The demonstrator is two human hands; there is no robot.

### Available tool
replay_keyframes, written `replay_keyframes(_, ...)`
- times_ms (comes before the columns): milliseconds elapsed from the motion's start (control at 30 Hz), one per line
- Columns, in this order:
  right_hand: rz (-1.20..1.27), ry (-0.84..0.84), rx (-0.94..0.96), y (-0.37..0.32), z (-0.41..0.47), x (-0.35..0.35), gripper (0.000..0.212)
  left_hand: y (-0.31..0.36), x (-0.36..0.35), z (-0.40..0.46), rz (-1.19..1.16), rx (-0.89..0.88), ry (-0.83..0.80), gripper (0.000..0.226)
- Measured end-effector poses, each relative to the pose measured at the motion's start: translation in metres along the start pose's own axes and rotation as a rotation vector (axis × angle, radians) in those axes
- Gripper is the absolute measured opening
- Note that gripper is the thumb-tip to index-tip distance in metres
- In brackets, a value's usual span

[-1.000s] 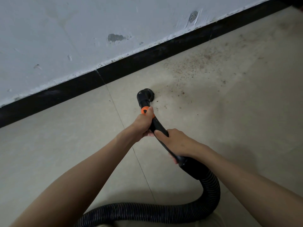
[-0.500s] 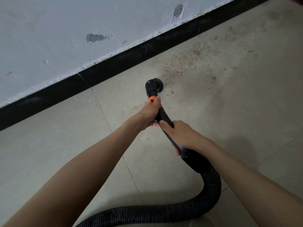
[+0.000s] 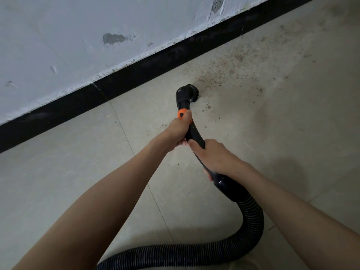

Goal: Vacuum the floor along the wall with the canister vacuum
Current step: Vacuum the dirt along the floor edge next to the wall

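Both hands are gripping the curved black wand [image 3: 194, 135] of the vacuum: the left hand [image 3: 178, 131] is wrapping it just below the orange collar [image 3: 182, 114], the right hand [image 3: 216, 156] is clasping it lower down, where the ribbed hose [image 3: 251, 217] is joining. The brush nozzle [image 3: 190, 94] is sitting on the floor [image 3: 68, 172] near the black baseboard [image 3: 136, 75], at the edge of a brown dirt patch [image 3: 224, 69]. Judging by that, the tiles to the left are looking clean while the speckled stretch running right along the wall [image 3: 68, 36] is waiting to be done.
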State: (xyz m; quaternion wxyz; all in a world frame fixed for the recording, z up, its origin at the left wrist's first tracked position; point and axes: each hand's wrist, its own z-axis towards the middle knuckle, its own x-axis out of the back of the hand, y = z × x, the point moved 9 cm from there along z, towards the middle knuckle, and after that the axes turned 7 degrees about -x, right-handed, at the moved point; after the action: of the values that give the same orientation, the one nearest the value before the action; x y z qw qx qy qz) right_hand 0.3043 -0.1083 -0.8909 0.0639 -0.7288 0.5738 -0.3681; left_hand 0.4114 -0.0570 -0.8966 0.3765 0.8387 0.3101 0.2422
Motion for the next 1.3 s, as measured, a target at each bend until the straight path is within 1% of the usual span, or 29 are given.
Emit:
replay_keyframes(133,-0.033,-0.048,0.004,-0.009,-0.003,-0.009,0.051,-0.007,0.014,-0.009,-0.043,0.011,0.044,0.037)
replay_keyframes(333,-0.12,-0.161,0.022,-0.04,-0.01,-0.039,0.055,-0.03,0.059,-0.033,-0.131,0.046,0.17,0.039)
replay_keyframes(433,-0.112,-0.234,0.029,-0.057,-0.019,-0.059,0.053,-0.044,0.084,-0.051,-0.169,0.058,0.244,0.037)
replay_keyframes(500,-0.086,-0.277,0.031,-0.064,-0.026,-0.071,0.053,-0.051,0.096,-0.062,-0.188,0.065,0.261,0.036)
replay_keyframes(667,0.001,-0.367,0.006,-0.063,-0.048,-0.09,0.053,-0.063,0.105,-0.084,-0.17,0.08,0.231,0.036)
replay_keyframes(800,0.0,-0.383,0.002,-0.052,-0.064,-0.095,0.053,-0.073,0.097,-0.093,-0.179,0.082,0.217,0.039)
replay_keyframes(1000,0.01,-0.367,-0.018,-0.035,-0.078,-0.092,0.053,-0.079,0.08,-0.101,-0.177,0.083,0.186,0.041)
replay_keyframes(1300,0.043,-0.275,-0.049,-0.018,-0.08,-0.064,0.053,-0.058,0.047,-0.086,-0.147,0.056,0.089,0.04)
